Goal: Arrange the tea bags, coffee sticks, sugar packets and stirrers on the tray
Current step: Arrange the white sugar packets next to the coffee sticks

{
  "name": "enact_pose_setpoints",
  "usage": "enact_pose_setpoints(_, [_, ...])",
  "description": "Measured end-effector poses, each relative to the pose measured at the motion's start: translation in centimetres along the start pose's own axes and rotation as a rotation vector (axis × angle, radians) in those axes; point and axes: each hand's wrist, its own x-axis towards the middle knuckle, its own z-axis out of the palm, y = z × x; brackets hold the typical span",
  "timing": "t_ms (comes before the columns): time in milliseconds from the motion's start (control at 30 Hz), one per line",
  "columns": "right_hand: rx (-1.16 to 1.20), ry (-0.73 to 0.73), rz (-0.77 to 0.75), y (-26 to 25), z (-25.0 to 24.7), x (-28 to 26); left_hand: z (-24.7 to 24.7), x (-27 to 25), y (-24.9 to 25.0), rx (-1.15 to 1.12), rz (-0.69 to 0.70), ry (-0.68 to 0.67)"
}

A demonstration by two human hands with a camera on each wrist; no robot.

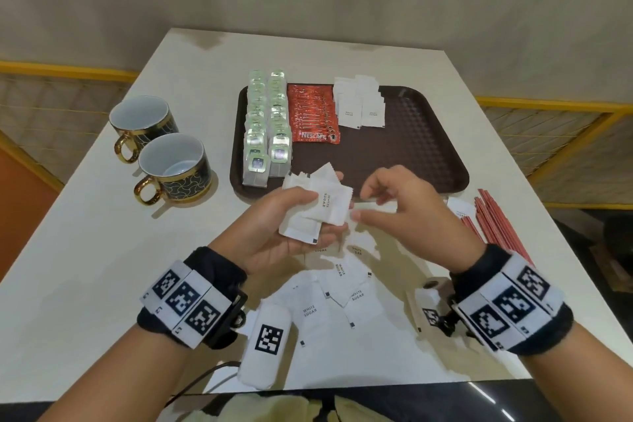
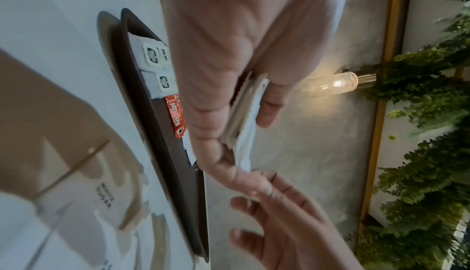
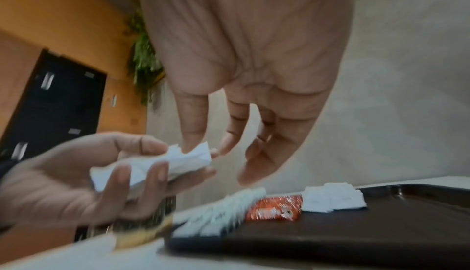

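My left hand point(image 1: 317, 216) grips a stack of white sugar packets point(image 1: 330, 205) just in front of the brown tray point(image 1: 411, 147). My right hand point(image 1: 361, 204) hovers beside it, fingers relaxed, and a fingertip point(image 3: 189, 147) touches the edge of the stack point(image 3: 157, 166). On the tray lie two rows of tea bags point(image 1: 267, 120), red coffee sticks point(image 1: 313, 113) and two rows of sugar packets point(image 1: 359, 103). Several loose sugar packets point(image 1: 339, 295) lie on the table under my wrists. Red stirrers point(image 1: 493, 219) lie at the right table edge.
Two dark cups with gold handles point(image 1: 144, 120) point(image 1: 174, 168) stand on the table left of the tray. The right half of the tray is bare. A thin tan stick point(image 1: 412, 310) lies near my right wrist. Yellow railings run past both table sides.
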Motion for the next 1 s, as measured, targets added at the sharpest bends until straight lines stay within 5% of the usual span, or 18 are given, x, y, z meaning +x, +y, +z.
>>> enact_pose_setpoints(167, [-0.366,-0.427,0.185,0.8,4.0,-0.8,0.1,0.4,0.2,-0.191,-0.011,0.010])
enact_pose_setpoints(633, [-0.373,-0.420,0.301,1.1,5.4,0.1,-1.2,-0.3,1.2,-0.315,0.064,0.035])
enact_pose_setpoints(767, [-0.351,-0.427,0.231,1.3,5.4,0.1,-1.4,-0.3,1.4,-0.343,0.067,0.050])
enact_pose_setpoints(1000, [0.095,-0.287,0.183,1.2,0.6,0.3,-3.0,0.0,1.0,-0.274,0.126,0.096])
